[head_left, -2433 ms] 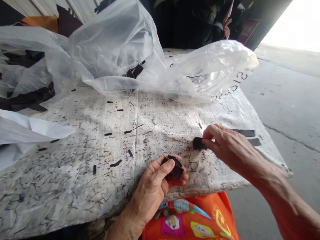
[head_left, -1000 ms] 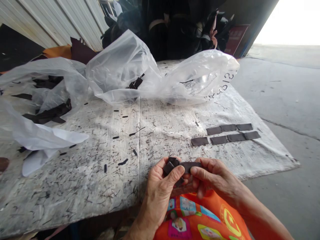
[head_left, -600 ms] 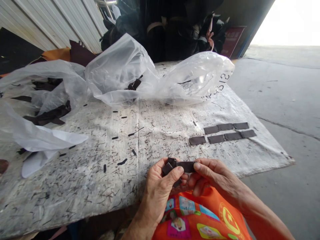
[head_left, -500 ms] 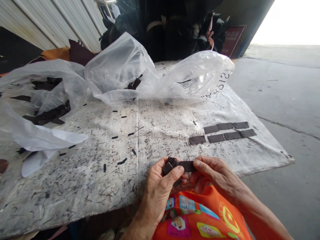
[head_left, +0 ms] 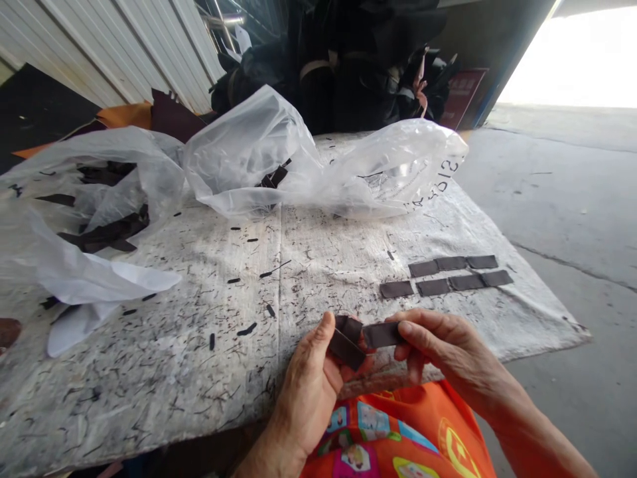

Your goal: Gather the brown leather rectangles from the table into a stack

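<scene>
We log a scuffed white tarp (head_left: pixel 149 372) bearing two rows of dark leather strips (head_left: pixel 448 277). Just off its edge, our right hand (head_left: pixel 442 345) pinches a single strip (head_left: pixel 382 335) between thumb and fingers; our left hand (head_left: pixel 308 392) cups folded strips (head_left: pixel 347 345), thumb raised beside them.

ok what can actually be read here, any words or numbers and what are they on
"A 3512" or close to it: large black print, upside down, on the clear plastic bag, not certain
smaller print beside it on the bag: too small to read
red sign at the back: too blurred to read
</scene>
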{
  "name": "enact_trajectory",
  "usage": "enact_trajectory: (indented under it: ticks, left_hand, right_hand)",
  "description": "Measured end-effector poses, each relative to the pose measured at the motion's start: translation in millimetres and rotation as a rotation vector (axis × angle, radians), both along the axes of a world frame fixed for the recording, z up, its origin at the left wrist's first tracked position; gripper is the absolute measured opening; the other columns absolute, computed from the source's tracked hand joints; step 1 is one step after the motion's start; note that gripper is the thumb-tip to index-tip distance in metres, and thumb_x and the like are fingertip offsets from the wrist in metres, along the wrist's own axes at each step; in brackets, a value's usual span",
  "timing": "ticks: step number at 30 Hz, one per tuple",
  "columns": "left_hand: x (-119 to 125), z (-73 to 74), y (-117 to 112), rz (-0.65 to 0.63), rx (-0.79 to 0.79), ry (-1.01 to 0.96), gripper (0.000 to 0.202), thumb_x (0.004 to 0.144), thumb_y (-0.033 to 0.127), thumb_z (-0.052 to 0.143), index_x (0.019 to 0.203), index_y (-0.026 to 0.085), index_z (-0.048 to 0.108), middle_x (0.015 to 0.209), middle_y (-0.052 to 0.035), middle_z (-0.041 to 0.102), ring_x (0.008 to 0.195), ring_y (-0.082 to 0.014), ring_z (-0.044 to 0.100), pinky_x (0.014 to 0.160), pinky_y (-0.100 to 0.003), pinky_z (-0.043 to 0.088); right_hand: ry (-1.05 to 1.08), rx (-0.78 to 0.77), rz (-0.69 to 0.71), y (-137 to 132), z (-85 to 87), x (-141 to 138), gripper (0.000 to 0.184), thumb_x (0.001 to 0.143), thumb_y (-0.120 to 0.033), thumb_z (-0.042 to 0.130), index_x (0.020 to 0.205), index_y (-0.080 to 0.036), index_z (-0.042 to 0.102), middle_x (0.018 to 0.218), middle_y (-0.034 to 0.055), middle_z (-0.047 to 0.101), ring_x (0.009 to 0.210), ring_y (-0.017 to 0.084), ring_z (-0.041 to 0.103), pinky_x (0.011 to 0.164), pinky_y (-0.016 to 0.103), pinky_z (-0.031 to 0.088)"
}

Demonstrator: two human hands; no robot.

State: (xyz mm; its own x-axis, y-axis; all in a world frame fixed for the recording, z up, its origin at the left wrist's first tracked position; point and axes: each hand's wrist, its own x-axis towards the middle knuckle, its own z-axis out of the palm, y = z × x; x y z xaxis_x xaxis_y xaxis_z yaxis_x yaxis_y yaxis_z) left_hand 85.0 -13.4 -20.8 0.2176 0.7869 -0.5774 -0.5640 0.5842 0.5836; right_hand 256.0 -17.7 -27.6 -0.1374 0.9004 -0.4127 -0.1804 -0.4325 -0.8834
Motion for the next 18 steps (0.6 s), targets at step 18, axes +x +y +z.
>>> enact_trajectory:
  ticks: [18]
  left_hand:
    - [-12.9, 7.3, 4.7, -0.043, -0.112, -0.024, 0.016, 0.077, 0.011, 0.066, 0.093, 0.013, 0.066, 0.080, -0.0058, 0.068, 0.062, -0.0108, 0.063, 0.052, -0.019, 0.054]
  right_hand:
    - [-1.582, 0.722, 0.216, 30.7, -11.5, 22.2, 0.023, 0.091, -0.021, 0.048, 0.111, -0.022, 0.060, 0.111, 0.0100, 0.060, 0.071, 0.018, 0.064, 0.055, 0.028, 0.047]
